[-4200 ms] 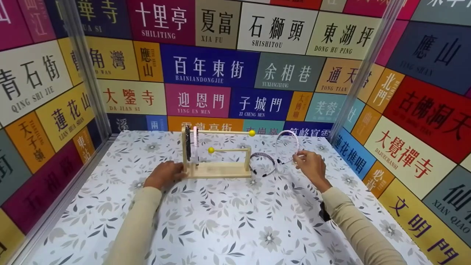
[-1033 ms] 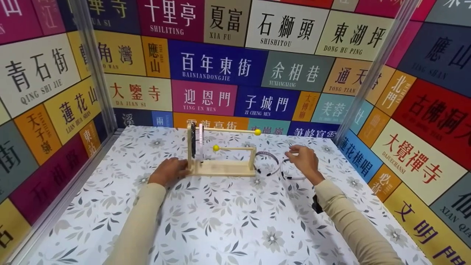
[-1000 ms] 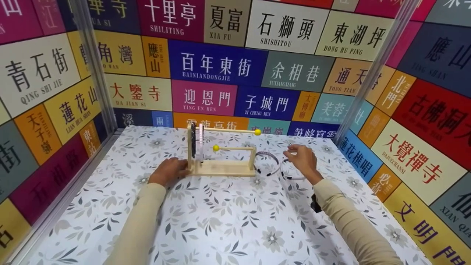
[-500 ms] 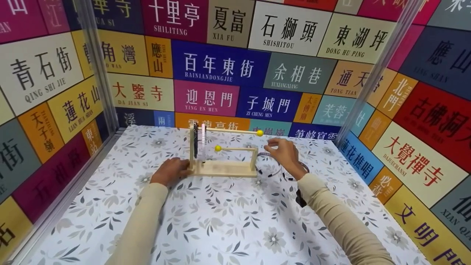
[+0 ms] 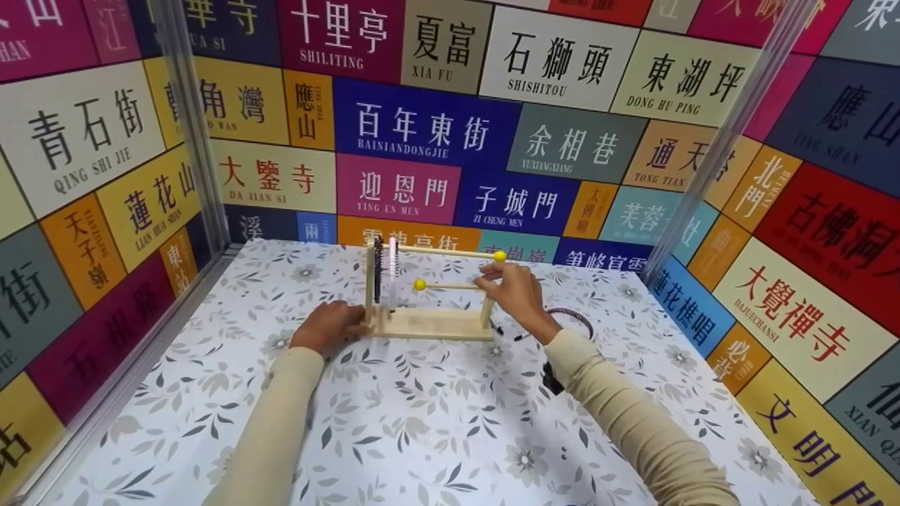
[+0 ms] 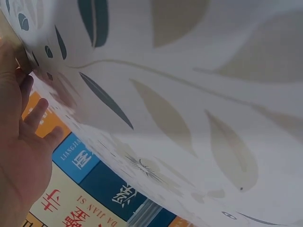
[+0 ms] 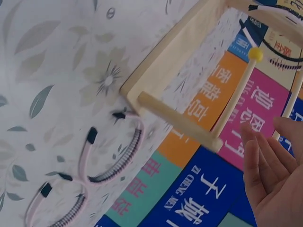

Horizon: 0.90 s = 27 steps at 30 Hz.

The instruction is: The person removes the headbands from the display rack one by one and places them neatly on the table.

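A wooden stand [image 5: 432,325] has a long upper rod [image 5: 450,251] and a shorter lower rod [image 5: 457,286], each tipped with a yellow ball. A black headband [image 5: 378,270] and a pink headband [image 5: 393,274] hang on the upper rod by the tall left post. My left hand [image 5: 325,328] grips the stand's left end, its other fingers loose in the left wrist view. My right hand [image 5: 517,292] hovers by the short post and rod ends, fingers loosely bent and holding nothing; in the right wrist view a gap separates it from the short post [image 7: 182,120].
Two toothed headbands with black tips lie on the table right of the stand: one headband [image 7: 141,130] nearer it, another headband [image 7: 34,204] farther out, partly behind my right arm. Lettered panels [image 5: 425,123] wall the back and sides of the flower-patterned table [image 5: 422,422].
My right hand held a headband upright earlier, let it down on the table, then moved left to the stand's short post. My left hand has stayed at the stand's left end.
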Available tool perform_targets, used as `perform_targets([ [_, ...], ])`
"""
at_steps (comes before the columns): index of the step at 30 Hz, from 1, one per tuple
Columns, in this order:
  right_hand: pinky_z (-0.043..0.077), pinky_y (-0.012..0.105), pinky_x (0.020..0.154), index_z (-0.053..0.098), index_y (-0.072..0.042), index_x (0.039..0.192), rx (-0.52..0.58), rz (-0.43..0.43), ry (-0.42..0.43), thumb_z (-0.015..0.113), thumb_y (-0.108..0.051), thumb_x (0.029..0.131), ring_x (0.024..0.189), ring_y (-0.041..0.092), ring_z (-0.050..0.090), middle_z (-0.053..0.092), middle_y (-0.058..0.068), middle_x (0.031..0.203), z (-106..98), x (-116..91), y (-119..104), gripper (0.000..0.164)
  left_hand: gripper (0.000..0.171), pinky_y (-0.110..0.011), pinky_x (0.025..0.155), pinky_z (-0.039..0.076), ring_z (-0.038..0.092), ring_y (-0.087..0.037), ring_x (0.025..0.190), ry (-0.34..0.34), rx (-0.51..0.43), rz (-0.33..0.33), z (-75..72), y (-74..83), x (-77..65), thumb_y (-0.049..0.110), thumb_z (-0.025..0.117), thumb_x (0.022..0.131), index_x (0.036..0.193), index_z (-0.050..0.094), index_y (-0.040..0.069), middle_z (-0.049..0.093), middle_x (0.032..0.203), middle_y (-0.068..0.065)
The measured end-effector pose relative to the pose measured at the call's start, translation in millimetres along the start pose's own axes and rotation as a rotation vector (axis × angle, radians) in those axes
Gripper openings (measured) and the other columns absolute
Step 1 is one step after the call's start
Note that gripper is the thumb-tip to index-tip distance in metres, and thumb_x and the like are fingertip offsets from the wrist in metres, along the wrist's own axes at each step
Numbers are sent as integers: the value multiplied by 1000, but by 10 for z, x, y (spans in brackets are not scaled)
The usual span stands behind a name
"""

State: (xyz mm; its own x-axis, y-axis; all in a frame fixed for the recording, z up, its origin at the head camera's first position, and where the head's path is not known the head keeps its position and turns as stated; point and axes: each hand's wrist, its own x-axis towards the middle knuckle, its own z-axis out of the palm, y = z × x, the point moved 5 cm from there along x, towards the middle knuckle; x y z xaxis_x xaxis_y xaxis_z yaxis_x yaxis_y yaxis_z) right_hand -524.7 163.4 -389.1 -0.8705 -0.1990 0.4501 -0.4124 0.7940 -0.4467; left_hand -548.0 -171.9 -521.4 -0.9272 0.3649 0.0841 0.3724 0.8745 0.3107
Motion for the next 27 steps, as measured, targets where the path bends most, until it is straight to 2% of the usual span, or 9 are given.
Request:
perform_targets([
  [8, 53, 27, 51, 77, -15, 120, 50, -31, -57, 76, -35, 97, 68, 9, 74, 79, 2, 106, 246, 16, -325, 31, 27, -47, 91, 56, 66, -25, 93, 14, -17, -3, -125, 156, -121, 30, 77, 95, 116, 74, 13, 73, 102, -5],
  [12, 53, 27, 50, 78, -16, 120, 77, -42, -78, 77, -35, 96, 69, 8, 73, 80, 1, 105, 372, 30, -485, 31, 29, -46, 91, 55, 65, -23, 94, -1, -18, -17, -63, 78, -38, 33, 78, 93, 117, 74, 17, 72, 103, -2],
  [16, 44, 24, 43, 78, -18, 118, 62, -57, -84, 78, -37, 95, 68, 6, 73, 80, -2, 104, 488, 57, -627, 31, 29, -44, 91, 55, 64, -22, 94, -8, -28, -29, -23, 20, 3, 37, 78, 93, 116, 74, 20, 72, 104, 0],
  [18, 44, 24, 42, 79, -17, 118, 67, -72, -87, 78, -37, 94, 67, 6, 73, 80, -1, 104, 534, 67, -690, 31, 29, -45, 91, 55, 64, -22, 94, -2, -34, -27, -16, 15, 5, 36, 79, 92, 115, 74, 20, 72, 103, -1],
  [23, 54, 28, 51, 78, -14, 117, 94, -129, -101, 79, -34, 94, 66, 9, 74, 80, 3, 102, 633, 90, -817, 30, 25, -44, 88, 55, 64, -22, 91, -2, -65, -45, -10, 14, 12, 35, 78, 93, 111, 74, 19, 71, 98, 0],
  [27, 57, 31, 55, 79, -14, 117, 98, -146, -115, 80, -32, 94, 68, 10, 75, 80, 3, 101, 714, 113, -893, 30, 22, -42, 88, 56, 65, -21, 90, -9, -83, -63, 0, -8, 31, 35, 78, 93, 109, 73, 21, 70, 97, 1],
])
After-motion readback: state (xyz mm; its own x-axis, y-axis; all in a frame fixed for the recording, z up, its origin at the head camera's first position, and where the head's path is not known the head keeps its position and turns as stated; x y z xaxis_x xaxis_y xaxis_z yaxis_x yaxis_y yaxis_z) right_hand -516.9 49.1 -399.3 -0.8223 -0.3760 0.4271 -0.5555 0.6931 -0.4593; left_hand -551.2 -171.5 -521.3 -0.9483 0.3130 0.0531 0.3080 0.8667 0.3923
